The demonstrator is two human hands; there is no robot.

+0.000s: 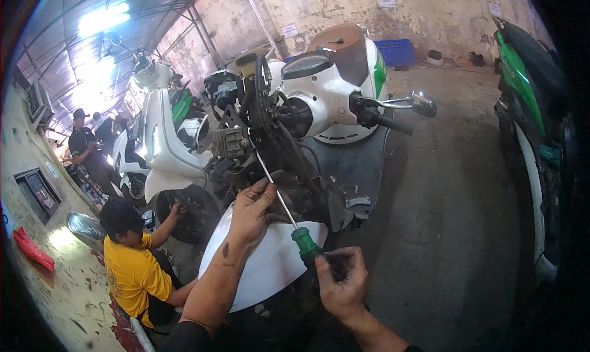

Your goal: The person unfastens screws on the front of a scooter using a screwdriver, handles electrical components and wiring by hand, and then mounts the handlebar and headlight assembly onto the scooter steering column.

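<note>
A long screwdriver [305, 244] with a green handle slants up and away from me into the stripped front of a white scooter [326, 109]. The fingers of my right hand [344, 281] close on the butt of its handle. Farther up, my left hand [249, 214] pinches the thin metal shaft between thumb and fingers. The tip reaches the dark bare frame [270, 121] beside a finned metal block [229, 143]; what it touches there cannot be made out. Below my hands, the scooter's white front fender [276, 266] shows.
A person in a yellow shirt [138, 266] crouches at left by a dark wheel [190, 214]. Another white scooter [163, 137] stands behind. A green and black scooter [522, 82] is at far right. The mirror [423, 104] and handlebar grip [393, 125] stick out to the right.
</note>
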